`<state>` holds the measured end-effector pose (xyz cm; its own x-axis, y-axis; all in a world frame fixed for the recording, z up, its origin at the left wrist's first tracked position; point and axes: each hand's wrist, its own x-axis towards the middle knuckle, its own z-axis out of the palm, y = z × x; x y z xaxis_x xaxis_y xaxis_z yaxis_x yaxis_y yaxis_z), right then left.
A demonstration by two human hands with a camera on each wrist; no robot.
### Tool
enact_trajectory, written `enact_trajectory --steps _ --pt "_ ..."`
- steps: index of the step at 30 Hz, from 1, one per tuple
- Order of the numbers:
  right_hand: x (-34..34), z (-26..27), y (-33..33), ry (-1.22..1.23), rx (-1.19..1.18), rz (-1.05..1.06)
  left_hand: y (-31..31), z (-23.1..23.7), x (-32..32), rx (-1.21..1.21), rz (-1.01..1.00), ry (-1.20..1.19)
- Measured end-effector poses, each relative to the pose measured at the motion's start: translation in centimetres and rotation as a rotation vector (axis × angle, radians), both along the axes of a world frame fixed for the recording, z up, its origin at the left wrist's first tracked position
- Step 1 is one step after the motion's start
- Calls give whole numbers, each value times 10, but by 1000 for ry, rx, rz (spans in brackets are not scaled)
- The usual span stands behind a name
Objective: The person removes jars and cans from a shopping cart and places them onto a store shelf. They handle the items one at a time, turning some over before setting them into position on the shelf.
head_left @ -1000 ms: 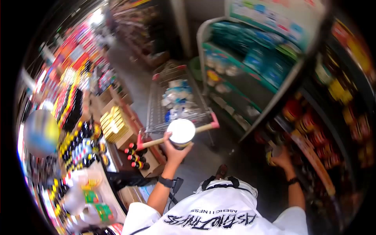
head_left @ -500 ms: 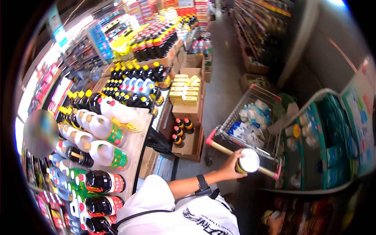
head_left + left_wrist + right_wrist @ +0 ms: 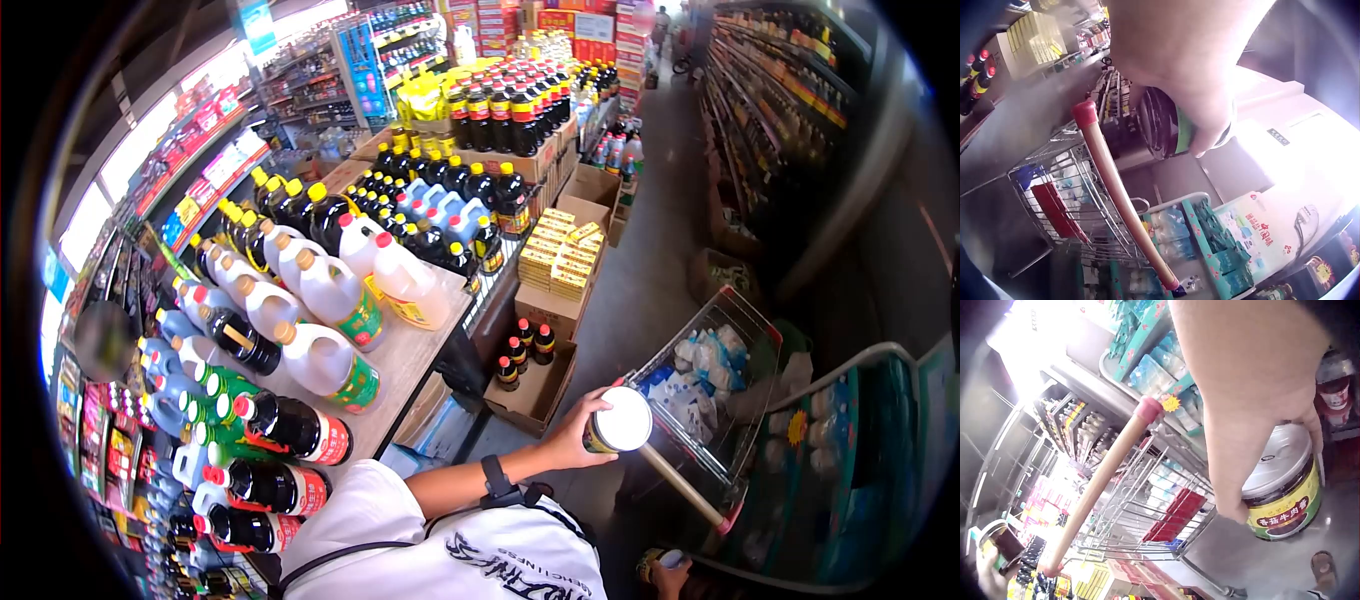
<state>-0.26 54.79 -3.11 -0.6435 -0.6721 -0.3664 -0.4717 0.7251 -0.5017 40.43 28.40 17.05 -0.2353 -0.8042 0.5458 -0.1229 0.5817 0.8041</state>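
Note:
My left hand point(image 3: 572, 435) grips a sauce jar point(image 3: 622, 424) with a white lid, held beside the handle of a shopping cart point(image 3: 690, 330). In the left wrist view the jar point(image 3: 1163, 122) shows dark contents and a green label band under the curled fingers. At the bottom edge of the head view, my right hand point(image 3: 674, 582) holds a second jar. Seen from the right wrist, this sauce jar point(image 3: 1282, 506) has a pale ring-pull lid and a yellow and green label; fingers and thumb clasp its sides. White and blue plastic packages point(image 3: 700, 370) lie in the cart.
On my left, a table point(image 3: 425, 345) bears large white jugs point(image 3: 325, 365) and dark sauce bottles point(image 3: 290, 430). Yellow boxes point(image 3: 560, 250) are stacked beyond it, above an open carton point(image 3: 545, 395) of red-capped bottles. A teal-edged shelf point(image 3: 850, 450) stands at the right, past the cart.
The head view has swung left, bringing the table and aisle into fuller view. Both hands keep their jars; the right hand now appears at the bottom edge, away from the shelf of red-lidded jars.

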Motion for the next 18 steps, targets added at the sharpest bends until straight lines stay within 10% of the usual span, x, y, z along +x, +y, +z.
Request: enact_trajectory --steps 5,18 --pt "-5 0 -27 -313 -144 123 3 16 -7 -34 39 28" --pt "-33 69 -11 143 9 120 13 -3 -67 60 142 17"
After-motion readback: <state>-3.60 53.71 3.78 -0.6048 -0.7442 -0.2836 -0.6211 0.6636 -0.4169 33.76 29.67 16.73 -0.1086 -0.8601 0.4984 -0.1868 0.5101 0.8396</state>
